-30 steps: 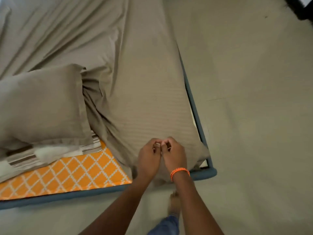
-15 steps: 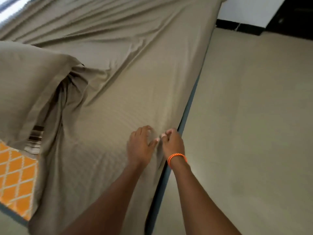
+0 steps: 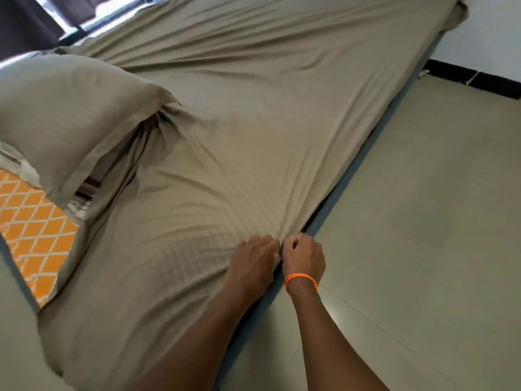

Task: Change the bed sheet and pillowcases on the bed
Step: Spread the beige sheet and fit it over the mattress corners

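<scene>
bare floor [image 3: 408,221] right of bed; both hands [image 3: 279,249] pinch sheet [image 3: 239,136] edge at mattress side.

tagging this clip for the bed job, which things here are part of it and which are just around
Part of the job:
- sheet, pinched at its edge by both hands
- left hand
- right hand
- pillow in a matching case
- mattress, orange pattern still bare at the corner

Just around:
- floor
- curtain
- wristband
</scene>
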Motion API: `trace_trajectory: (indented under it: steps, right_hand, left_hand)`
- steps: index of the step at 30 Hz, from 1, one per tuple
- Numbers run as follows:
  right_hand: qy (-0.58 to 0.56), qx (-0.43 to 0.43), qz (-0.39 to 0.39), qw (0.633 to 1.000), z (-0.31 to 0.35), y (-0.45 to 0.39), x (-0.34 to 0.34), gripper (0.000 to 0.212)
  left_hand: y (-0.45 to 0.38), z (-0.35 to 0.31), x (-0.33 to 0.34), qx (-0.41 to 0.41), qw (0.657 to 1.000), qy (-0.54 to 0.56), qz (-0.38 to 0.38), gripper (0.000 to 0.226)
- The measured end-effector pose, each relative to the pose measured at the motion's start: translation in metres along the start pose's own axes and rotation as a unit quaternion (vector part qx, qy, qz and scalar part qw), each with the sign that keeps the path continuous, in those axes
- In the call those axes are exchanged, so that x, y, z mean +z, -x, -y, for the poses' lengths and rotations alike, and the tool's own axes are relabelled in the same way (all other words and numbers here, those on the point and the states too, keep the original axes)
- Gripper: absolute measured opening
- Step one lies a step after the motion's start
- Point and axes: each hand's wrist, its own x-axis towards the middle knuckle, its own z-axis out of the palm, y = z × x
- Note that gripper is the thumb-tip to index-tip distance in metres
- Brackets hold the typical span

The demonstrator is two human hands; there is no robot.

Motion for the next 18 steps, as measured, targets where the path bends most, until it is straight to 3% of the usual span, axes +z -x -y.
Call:
trace_trajectory:
  steps: [4, 7, 12, 15, 18]
  right_hand:
    - [0.034, 0.019, -0.018, 0.999, -0.028, 0.006, -0.025, 0.029]
    - [0.077, 0.028, 0.002, 0.997, -0.046, 0.003, -0.038, 0.027]
    - [0.151, 0.046, 0.136, 0.978, -0.034, -0.014, -0.055, 0.027]
    - [0.271, 0.059, 0.254, 0.927, -0.007, -0.034, -0.084, 0.034]
    - [0.412, 0.049, 0.359, 0.836, 0.025, -0.047, -0.123, 0.030]
  left_hand:
    - [0.014, -0.031, 0.020, -0.032, 0.999, 0.014, -0.003, 0.010]
    - [0.018, -0.056, 0.026, -0.070, 0.996, 0.018, 0.059, 0.006]
    - [0.007, -0.072, 0.015, -0.106, 0.982, 0.006, 0.158, 0.010]
    - [-0.001, -0.089, -0.007, -0.115, 0.969, 0.032, 0.217, 0.019]
    - [-0.004, -0.109, -0.016, -0.127, 0.958, 0.089, 0.243, 0.024]
